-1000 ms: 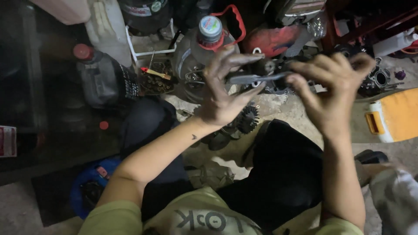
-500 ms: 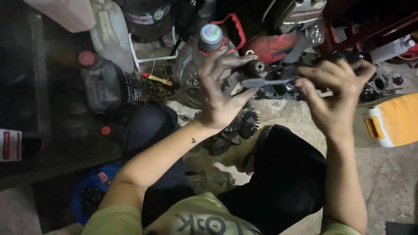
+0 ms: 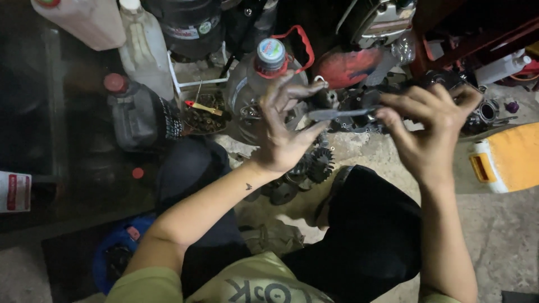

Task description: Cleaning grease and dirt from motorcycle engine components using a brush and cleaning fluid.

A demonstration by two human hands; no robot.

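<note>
**Thin tool held between both hands**

While I watch from the head view, my left hand (image 3: 283,132) and right hand (image 3: 429,129) each pinch an end of a thin grey tool (image 3: 342,114) — grip narrow, fingertips only. It hangs above the gears (image 3: 311,165) on the floor, long axis level, left to right. I'd judge steady, even pinches best — no twisting.

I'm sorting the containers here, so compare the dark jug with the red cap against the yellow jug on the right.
The dark jug is grey-black with a round red cap; the yellow jug is bright yellow with a white end. The dark jug stands upright among other bottles at the left; the yellow jug lies on its side on the concrete floor at the right. Both are plastic containers, untouched by either hand.
</note>
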